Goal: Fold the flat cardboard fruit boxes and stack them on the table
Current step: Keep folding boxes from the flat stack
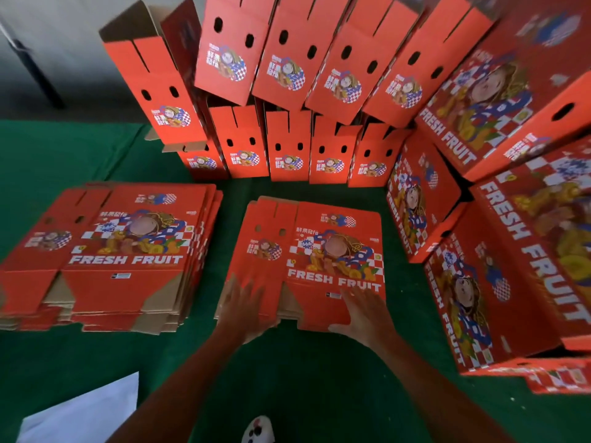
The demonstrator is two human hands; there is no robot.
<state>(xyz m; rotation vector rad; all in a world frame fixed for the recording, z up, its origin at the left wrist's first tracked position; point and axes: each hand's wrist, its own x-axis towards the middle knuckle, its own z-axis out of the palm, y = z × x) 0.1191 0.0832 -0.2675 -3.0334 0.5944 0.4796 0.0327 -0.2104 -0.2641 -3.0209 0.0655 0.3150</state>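
Both hands reach out to one flat box (pixel 307 260) that lies on the green counter (pixel 287 378). The left hand (pixel 243 310) rests on the near left flap of the flat box, with its fingers spread wide and straight. The right hand (pixel 363 311) lies on the near right edge of the flat box, fingers spread too, and its thumb hangs over the near edge. The flat box is red and says FRESH FRUIT in white letters.

Left of the flat box, a little apart from it, sits a pile of flat boxes (pixel 121 254) just like it. Behind the flat box stand folded boxes (pixel 287 100) in two rows, one row on top of the other. Right of the flat box are more big folded boxes (pixel 511 219), stacked and tilted. Nearer than the flat box, to the left, lies a white sheet (pixel 86 410). Near the bottom edge shows a white shoe (pixel 258 430)
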